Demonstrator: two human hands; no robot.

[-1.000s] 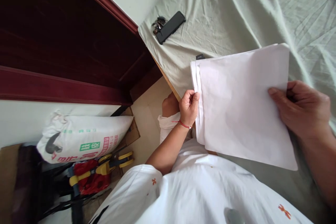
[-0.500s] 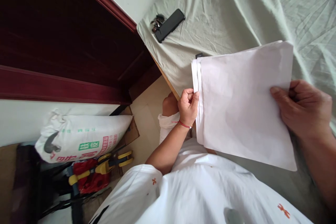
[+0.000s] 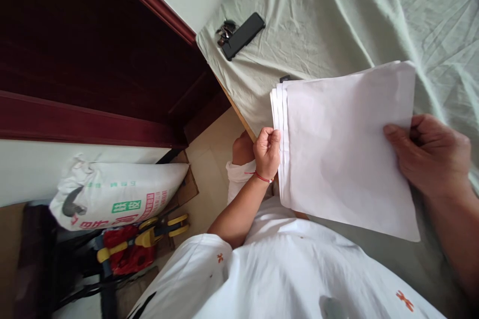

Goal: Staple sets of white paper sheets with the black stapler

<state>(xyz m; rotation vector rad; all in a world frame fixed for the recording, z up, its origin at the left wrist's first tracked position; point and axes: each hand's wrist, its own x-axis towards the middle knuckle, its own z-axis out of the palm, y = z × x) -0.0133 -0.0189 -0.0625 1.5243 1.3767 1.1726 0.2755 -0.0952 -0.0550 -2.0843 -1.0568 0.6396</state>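
Two hands grip a stack of paper by opposite sides

The left hand pinches the stack's left edge between thumb and curled fingers, where several white sheets show as stepped, slightly uneven edges. Across the stack, the right hand clamps the other side, its thumb lying flat on the top sheet and its fingers bent behind. The stack is held tilted between the two, in front of the body, with part of the pale green cloth beneath and beyond it.

Just below the left hand's grip, a red bracelet circles the wrist. Just left of that hand is a bent knee. On the body side of both hands spreads a white shirt with small orange marks.

Above the left hand, a small dark object pokes out past the stack's corner, mostly hidden. Farther beyond, on the cloth, a black phone lies beside a bunch of keys.

Well left of the left hand, a printed white sack lies near a yellow wheeled frame. Beyond them rises a dark red wooden panel.
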